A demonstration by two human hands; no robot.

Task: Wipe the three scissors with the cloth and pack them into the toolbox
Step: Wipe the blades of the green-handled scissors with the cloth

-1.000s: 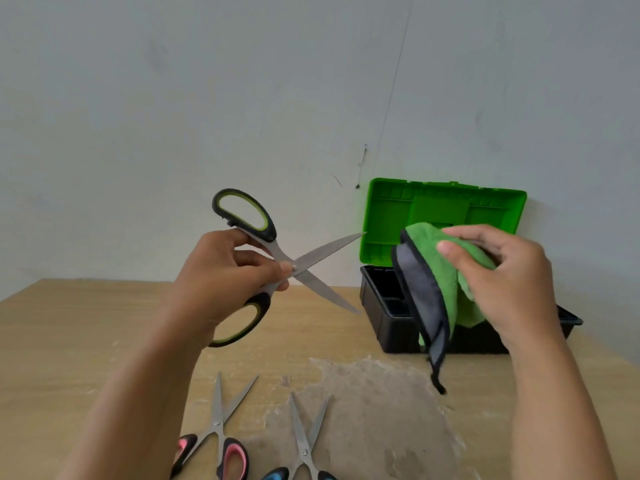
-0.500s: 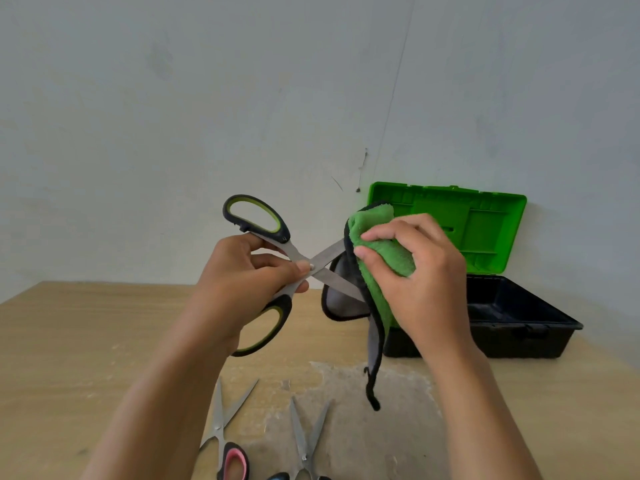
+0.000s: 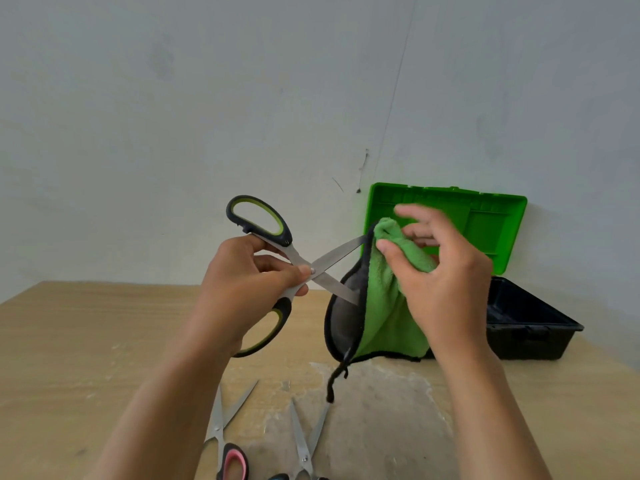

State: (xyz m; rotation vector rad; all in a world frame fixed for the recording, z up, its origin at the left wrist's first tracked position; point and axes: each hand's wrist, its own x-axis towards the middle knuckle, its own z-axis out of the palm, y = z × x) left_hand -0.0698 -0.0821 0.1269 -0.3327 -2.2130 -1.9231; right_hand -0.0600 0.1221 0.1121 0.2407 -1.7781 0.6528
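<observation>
No readable text, label, brand or number anywhere.

You're working in soft, even, fairly bright light with no hard shadows. Your right hand is smeared with motion blur along its top, and so is the cloth it pinches. Your left hand and the green-handled scissors it grips are sharp, and the blades carry a dull sheen. Behind the grip, the toolbox lid bleeds a green glow onto the wall. The table edge bows toward the frame sides.

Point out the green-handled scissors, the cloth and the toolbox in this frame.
green-handled scissors [image 3: 337, 257], head view, on the upper blade.
cloth [image 3: 381, 313], head view, on its green face.
toolbox [image 3: 530, 341], head view, on the black base's front wall.
</observation>
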